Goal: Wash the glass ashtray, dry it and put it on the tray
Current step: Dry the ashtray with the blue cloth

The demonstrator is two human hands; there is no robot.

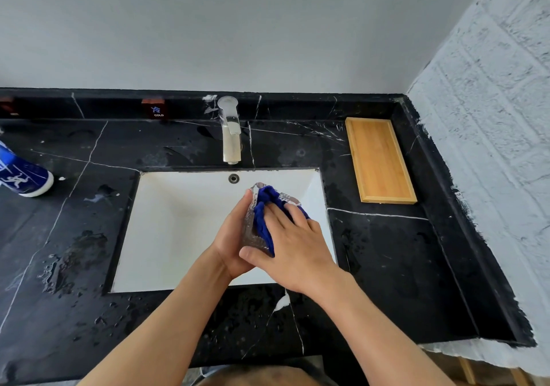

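Over the white sink (178, 222), my left hand (232, 236) cups the clear glass ashtray (251, 230) from its left side, tilted toward me. My right hand (293, 242) presses a blue cloth (263, 207) into the ashtray's hollow, fingers spread over the cloth. Much of the ashtray is hidden by the cloth and both hands. The wooden tray (379, 159) lies on the black counter to the right of the sink, with nothing in it.
A chrome tap (230, 129) stands behind the sink, no water running from it. A blue bottle (20, 174) lies at the left edge. The black marble counter (74, 251) carries water puddles left of the sink. A white brick wall (491, 147) bounds the right side.
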